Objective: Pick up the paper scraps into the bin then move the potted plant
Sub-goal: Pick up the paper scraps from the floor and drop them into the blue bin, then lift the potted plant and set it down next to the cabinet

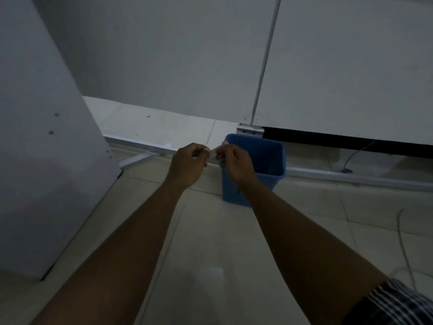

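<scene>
Both hands meet above the floor: the left hand [187, 164] and right hand [235, 164] pinch one small paper scrap [212, 154] between closed fingers, beside the blue bin [269, 160].

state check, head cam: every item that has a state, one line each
left hand: closed, pinching one end of the paper scrap
right hand: closed, pinching the other end
paper scrap: held between both hands, beside the bin's left rim, not dropped
blue bin: upright on the floor, open top; contents too dark to tell
cable: loose on the floor tiles at right
potted plant: not in view
</scene>
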